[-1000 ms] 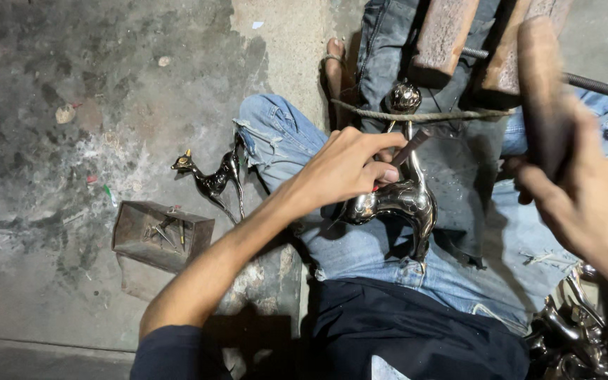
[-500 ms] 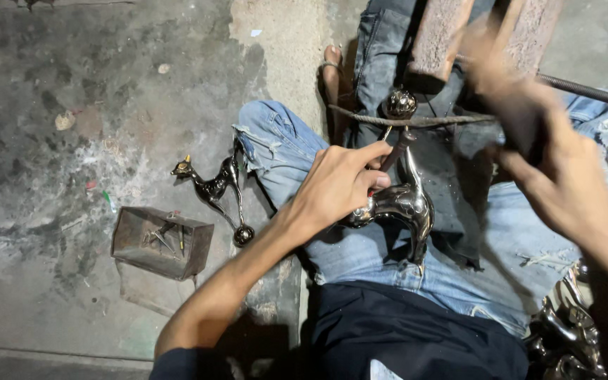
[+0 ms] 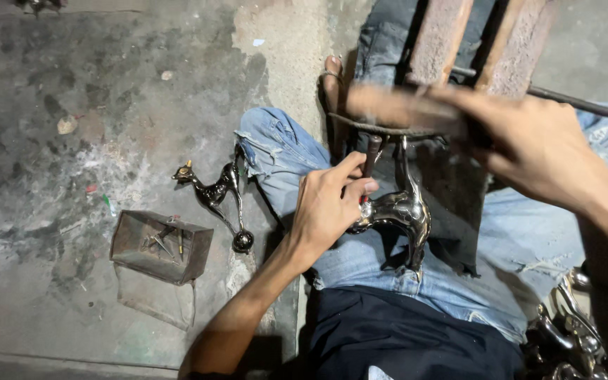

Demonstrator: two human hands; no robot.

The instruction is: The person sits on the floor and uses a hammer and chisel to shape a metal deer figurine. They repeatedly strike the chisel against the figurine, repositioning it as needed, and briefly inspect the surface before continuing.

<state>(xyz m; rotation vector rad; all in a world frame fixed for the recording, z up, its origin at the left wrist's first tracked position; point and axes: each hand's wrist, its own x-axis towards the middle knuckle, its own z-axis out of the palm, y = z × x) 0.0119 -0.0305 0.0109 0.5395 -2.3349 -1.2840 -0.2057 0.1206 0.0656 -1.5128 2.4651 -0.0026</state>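
Change: right hand (image 3: 543, 144) now lower and further left than half a second ago, its blurred wooden hammer-like block (image 3: 406, 107) lying flat above the punch.
Left hand (image 3: 328, 204): same place as before, fingers closed round a thin dark metal punch (image 3: 372, 151) and steadying the polished silver animal figurine (image 3: 399, 211) on the lap.
Right hand grip: wrapped round the block.
Surface: stained grey concrete floor (image 3: 72, 105).
Nearby: second dark metal animal figurine (image 3: 212, 193); rusty open metal box (image 3: 160, 245) holding small tools.
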